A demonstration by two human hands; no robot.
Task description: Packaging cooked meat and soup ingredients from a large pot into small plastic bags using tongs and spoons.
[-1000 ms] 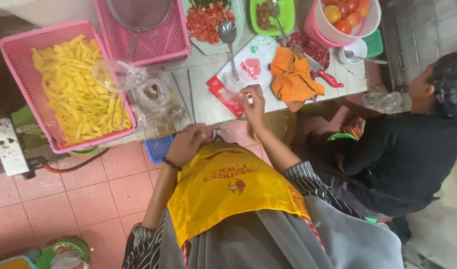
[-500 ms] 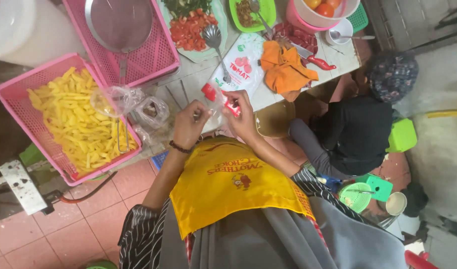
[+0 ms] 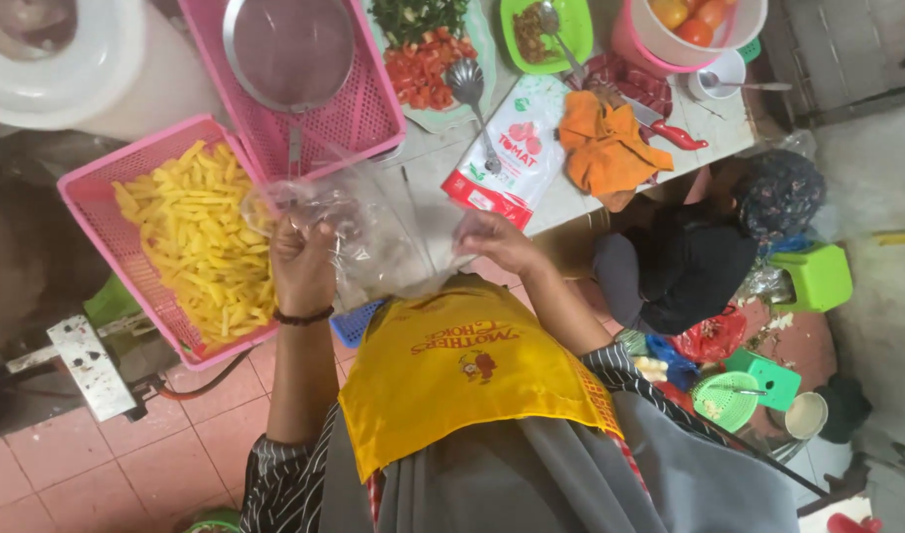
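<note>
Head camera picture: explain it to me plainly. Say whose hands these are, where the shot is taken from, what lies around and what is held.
The camera sits on a person's head and looks straight down. Their left hand and right hand stretch a clear plastic bag between them, above a yellow apron. Beside the left hand is a pink basket of yellow potato strips. On the tiled counter lie a red-and-white pouch, an orange cloth and chopped vegetables. Another person crouches nearby.

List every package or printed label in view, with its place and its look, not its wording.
Clear plastic bag: held open between left hand and right hand, crinkled, see-through.
Sauce pouch: flat on the counter beside the orange cloth, white with red base.
Apron print: red, on yellow.
</note>
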